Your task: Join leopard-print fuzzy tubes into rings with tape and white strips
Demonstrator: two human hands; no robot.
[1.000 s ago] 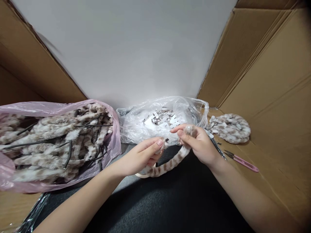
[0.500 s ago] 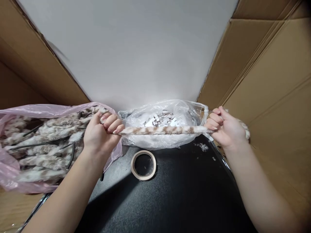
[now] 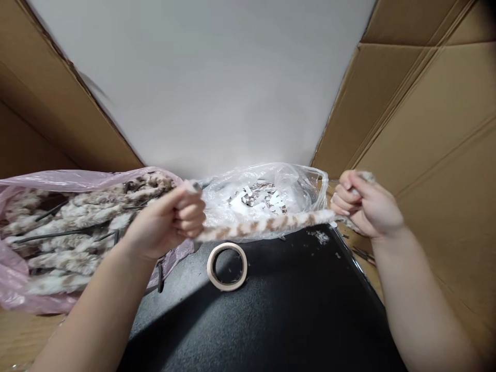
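A fluffy white-and-brown strip [image 3: 267, 224] stretches between my two hands, above the black surface and in front of a clear plastic bag. My left hand [image 3: 170, 219] is closed round its left end, with a greyish tip showing above the thumb. Round the right end my right hand [image 3: 364, 201] is closed, and pale fluff sticks out over the fist. Below the strip, a roll of tape [image 3: 211, 268] lies flat on the black surface [image 3: 271, 310].
On the left, a pink bag [image 3: 13, 289] holds several fluffy strips [image 3: 89, 212] with dark cords. The clear bag [image 3: 306, 191] contains small white pieces. Cardboard panels [image 3: 437, 119] stand at both sides of a pale wall [image 3: 217, 77]. White fluff scraps lie near the right edge.
My left hand has moved right and down, tilting the strip lower at its left end. My right hand has shifted slightly right. Both hands still grip the strip.
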